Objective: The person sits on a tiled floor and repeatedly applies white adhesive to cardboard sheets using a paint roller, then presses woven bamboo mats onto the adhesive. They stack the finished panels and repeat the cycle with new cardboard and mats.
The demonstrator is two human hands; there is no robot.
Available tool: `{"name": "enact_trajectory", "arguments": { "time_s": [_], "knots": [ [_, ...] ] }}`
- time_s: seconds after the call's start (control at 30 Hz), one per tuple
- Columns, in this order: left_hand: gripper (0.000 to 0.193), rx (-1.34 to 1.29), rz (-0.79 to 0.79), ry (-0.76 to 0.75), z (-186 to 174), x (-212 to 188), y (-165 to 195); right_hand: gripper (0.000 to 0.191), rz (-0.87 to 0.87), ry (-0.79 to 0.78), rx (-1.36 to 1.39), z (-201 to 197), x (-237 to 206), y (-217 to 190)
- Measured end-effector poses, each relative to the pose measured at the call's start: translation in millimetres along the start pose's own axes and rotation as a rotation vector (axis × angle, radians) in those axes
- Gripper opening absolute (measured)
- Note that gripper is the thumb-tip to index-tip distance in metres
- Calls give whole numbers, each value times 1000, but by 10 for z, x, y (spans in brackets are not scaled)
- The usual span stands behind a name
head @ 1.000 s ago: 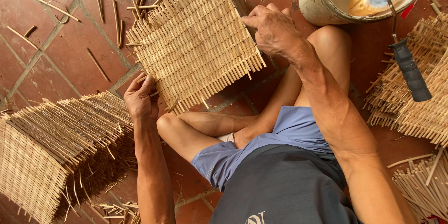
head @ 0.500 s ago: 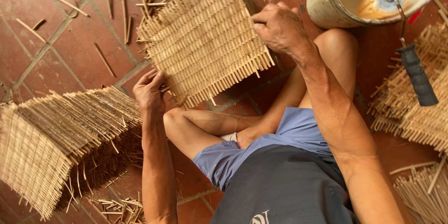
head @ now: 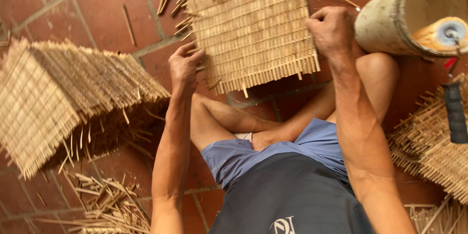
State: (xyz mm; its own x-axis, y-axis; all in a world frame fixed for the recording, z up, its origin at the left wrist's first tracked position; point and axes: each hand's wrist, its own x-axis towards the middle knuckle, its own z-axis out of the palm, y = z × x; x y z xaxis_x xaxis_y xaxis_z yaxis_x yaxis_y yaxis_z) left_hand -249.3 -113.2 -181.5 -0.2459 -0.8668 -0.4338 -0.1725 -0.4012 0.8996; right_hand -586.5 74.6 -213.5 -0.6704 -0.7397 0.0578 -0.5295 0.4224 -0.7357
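Two hands (head: 185, 66) (head: 333, 29) grip one woven panel (head: 253, 29).

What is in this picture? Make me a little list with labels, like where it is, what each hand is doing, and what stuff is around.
Place: red tiled floor, person sitting cross-legged
Left hand: grips the left edge of a square woven bamboo mat
Right hand: closed in a fist at the mat's right edge
Left side: stack of finished woven bamboo mats
Top right: pale round bucket
Lower left: loose bamboo offcuts
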Motion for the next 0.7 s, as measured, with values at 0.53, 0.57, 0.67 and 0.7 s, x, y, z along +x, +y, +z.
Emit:
{"name": "enact_trajectory", "arguments": {
  "time_s": [0.53,0.57,0.67,0.7],
  "knots": [
    [40,-11,67,-20,-176,183,-74,11,62,-38,48,-28,38,-361],
    [40,-3,28,-28,-200,161,-62,12,55,-45,75,-40,-13,-364],
    [39,40,-59,-48,-299,30,-62,13,108,-34,-47,-59,-235,-373],
    [40,62,-70,-55,-333,-51,-97,14,109,-39,-37,-65,-339,-369]
  ]
}}
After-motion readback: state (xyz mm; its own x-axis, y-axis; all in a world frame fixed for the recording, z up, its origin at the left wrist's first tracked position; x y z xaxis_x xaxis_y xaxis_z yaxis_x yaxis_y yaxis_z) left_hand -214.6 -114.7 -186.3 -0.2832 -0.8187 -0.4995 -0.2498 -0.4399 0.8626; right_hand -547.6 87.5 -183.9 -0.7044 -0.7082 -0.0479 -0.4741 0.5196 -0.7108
